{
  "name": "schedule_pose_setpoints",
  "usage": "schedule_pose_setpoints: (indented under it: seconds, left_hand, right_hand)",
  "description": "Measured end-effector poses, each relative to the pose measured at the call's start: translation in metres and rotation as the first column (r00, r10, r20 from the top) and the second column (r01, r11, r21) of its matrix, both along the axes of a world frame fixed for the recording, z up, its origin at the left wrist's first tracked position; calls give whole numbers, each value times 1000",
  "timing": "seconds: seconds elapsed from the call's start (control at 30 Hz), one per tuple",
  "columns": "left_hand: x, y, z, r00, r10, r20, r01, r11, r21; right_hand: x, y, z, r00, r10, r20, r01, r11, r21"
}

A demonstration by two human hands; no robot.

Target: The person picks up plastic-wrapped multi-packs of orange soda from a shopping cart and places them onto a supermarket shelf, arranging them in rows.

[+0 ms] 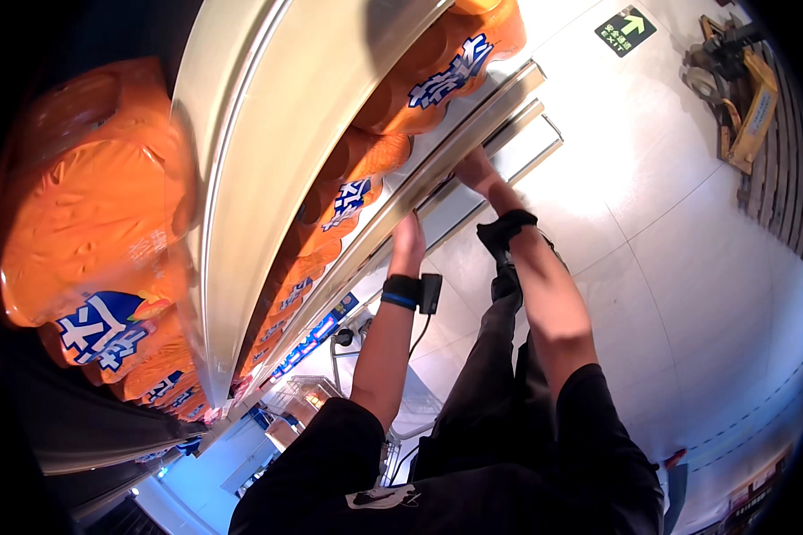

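Apparently both hands, left hand (408, 242) and right hand (478, 171), sit apart along one straight, smooth metal shelf rail (495, 98) beside glossy, film-wrapped orange packs (459, 76). Fingers are partly hidden; I cannot tell whether they grip. The rail's long axis slants from lower left to upper right.

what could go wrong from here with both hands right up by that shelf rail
Pinched fingers: the left hand and right hand are at the pale rail, fingertips hard to make out, so a shift there might nip them.

Snagging: a thin cable hangs from the black device on the left wrist and could catch on an edge.

Knocking: orange wrapped packs sit close beside the rail, so a bump might jostle them.
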State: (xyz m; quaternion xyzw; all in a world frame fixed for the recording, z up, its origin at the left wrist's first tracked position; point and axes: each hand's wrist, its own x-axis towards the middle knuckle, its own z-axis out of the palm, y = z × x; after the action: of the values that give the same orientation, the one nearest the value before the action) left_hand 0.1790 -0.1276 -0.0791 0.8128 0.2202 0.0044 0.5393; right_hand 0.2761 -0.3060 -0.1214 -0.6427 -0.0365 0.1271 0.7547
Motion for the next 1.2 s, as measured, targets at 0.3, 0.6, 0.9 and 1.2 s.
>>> schedule_pose_setpoints:
  seconds: [0.3,0.6,0.9,1.2]
  left_hand:
    - [-16,-30,31,926,324,-194,-374,716,-590]
    - [-60,-11,95,909,174,-379,-385,697,-605]
    - [-204,22,184,893,156,-423,-450,366,-815]
    - [-417,114,253,900,388,-197,-414,627,-660]
  right_hand:
    - [1,14,-27,990,-47,134,80,965,-251]
    - [-43,10,17,995,-44,87,67,957,-282]
    - [-165,-17,153,917,229,-326,-316,917,-243]
    - [-302,87,301,810,574,-119,-584,772,-251]
